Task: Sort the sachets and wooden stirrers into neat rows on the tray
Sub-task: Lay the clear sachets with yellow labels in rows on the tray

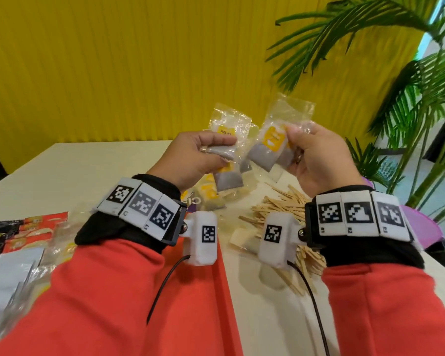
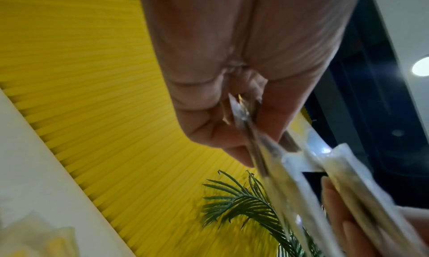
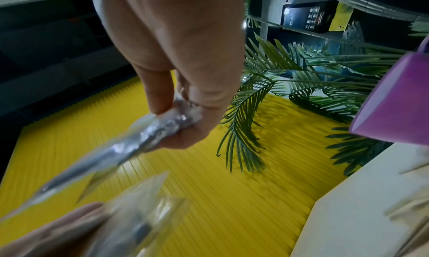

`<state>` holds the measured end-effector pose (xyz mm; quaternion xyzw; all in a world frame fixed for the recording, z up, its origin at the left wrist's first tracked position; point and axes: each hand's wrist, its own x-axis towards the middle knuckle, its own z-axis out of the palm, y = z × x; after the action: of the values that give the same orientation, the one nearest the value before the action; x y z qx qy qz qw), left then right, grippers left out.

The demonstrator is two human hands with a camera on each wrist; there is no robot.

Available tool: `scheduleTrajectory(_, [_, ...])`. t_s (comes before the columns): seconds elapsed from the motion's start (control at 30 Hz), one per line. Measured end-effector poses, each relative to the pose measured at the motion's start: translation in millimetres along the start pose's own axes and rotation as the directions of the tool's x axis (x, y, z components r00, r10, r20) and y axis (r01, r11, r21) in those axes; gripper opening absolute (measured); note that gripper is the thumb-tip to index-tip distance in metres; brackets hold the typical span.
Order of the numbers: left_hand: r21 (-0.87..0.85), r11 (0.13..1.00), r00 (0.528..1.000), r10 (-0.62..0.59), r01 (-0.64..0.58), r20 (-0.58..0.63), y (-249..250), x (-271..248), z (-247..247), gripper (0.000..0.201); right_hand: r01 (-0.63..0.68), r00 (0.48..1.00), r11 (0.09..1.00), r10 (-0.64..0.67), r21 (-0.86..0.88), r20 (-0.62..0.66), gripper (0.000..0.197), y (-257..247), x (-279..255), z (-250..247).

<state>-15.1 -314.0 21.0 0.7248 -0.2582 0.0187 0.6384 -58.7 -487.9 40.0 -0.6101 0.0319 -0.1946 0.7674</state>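
Yellow ribbed wall (image 1: 113,68) behind, white desk (image 1: 62,170) below. Left hand (image 1: 188,158) pinches a small bunch of clear tea-bag sachets (image 1: 226,140), at least two, count unclear. Right hand (image 1: 316,155) pinches another bunch (image 1: 272,142), looks like two, the bunches nearly touching above the desk. Under the hands a loose heap of wooden stirrers (image 1: 280,209), too many to count. Red and silver sachets (image 1: 23,235) lie far left. Palm plant (image 1: 409,98) on the right.

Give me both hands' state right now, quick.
Left hand: closed, pinching clear tea-bag sachets with yellow labels.
Right hand: closed, pinching more clear sachets of the same kind.
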Motion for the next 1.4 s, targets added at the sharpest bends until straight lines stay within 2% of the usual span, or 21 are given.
scheduleTrajectory(0.1, [0.038, 0.999, 0.999, 0.017, -0.018, 0.046, 0.5, 0.0, 4.6, 0.049, -0.096, 0.994, 0.995, 0.097, -0.010, 0.052, 0.009, 3.4, -2.3, 10.8])
scheduleTrajectory(0.2, [0.137, 0.990, 0.996, 0.017, -0.030, 0.091, 0.2, -0.2, 6.2, 0.057, -0.111, 0.987, 0.993, 0.115, -0.038, 0.110, 0.013, 7.7, -4.1, 16.4])
scheduleTrajectory(0.43, [0.128, 0.992, 0.988, 0.001, -0.021, 0.155, 0.3, -1.2, 5.9, 0.053, 0.056, 0.997, 0.998, -0.056, 0.008, 0.060, 0.022, 9.5, -7.1, 17.1])
scheduleTrajectory(0.5, [0.142, 0.989, 0.992, 0.019, -0.037, 0.124, -0.6, -1.0, 5.0, 0.055, 0.076, 0.997, 0.995, -0.077, 0.070, 0.021, 0.023, 7.2, -6.7, 15.2])
scheduleTrajectory(0.6, [0.065, 0.997, 0.998, 0.033, -0.036, 0.048, -1.2, 1.4, 0.4, 0.054, 0.081, 0.995, 0.987, -0.073, 0.136, -0.060, 0.021, 4.7, -2.7, 9.4])
scheduleTrajectory(0.67, [0.021, 0.999, 1.000, 0.025, -0.025, -0.005, 0.2, 1.0, -1.8, 0.060, 0.079, 0.994, 0.984, -0.065, 0.160, -0.090, 0.014, 4.4, 0.0, 5.0])
scheduleTrajectory(0.7, [0.030, 0.999, 0.999, 0.022, -0.021, -0.029, 0.5, 0.9, -2.7, 0.065, 0.072, 0.994, 0.984, -0.057, 0.166, -0.094, 0.018, 4.4, 0.9, 2.9])
scheduleTrajectory(0.73, [0.045, 0.999, 0.999, 0.018, -0.016, -0.050, 0.5, 1.0, -3.4, 0.070, 0.054, 0.996, 0.985, -0.041, 0.167, -0.085, 0.021, 4.1, 0.0, 2.0])
scheduleTrajectory(0.8, [0.061, 0.998, 0.997, -0.002, 0.007, -0.080, 0.0, 1.3, -4.2, 0.077, 0.005, 1.000, 0.991, -0.002, 0.130, -0.023, 0.009, 3.4, -1.6, 1.0])
scheduleTrajectory(0.9, [0.023, 0.999, 0.990, -0.044, 0.048, -0.130, -1.2, 3.4, -4.8, 0.079, -0.026, 0.994, 1.000, 0.026, -0.001, 0.108, 0.021, 5.8, -2.8, 2.2])
scheduleTrajectory(1.0, [-0.012, 0.998, 0.984, -0.062, 0.061, -0.165, -1.9, 4.9, -2.6, 0.069, -0.003, 0.973, 0.989, 0.036, -0.145, 0.226, 0.022, 8.8, -6.9, 9.4])
scheduleTrajectory(1.1, [-0.047, 0.997, 0.985, -0.061, 0.054, -0.165, -1.9, 5.1, -0.2, 0.048, 0.047, 0.955, 0.973, 0.023, -0.224, 0.297, 0.026, 12.0, -10.6, 16.8])
scheduleTrajectory(1.4, [-0.086, 0.995, 0.992, -0.056, 0.047, -0.111, -1.4, 1.6, 2.3, 0.013, 0.089, 0.955, 0.964, -0.012, -0.250, 0.296, 0.026, 16.2, -12.0, 22.3])
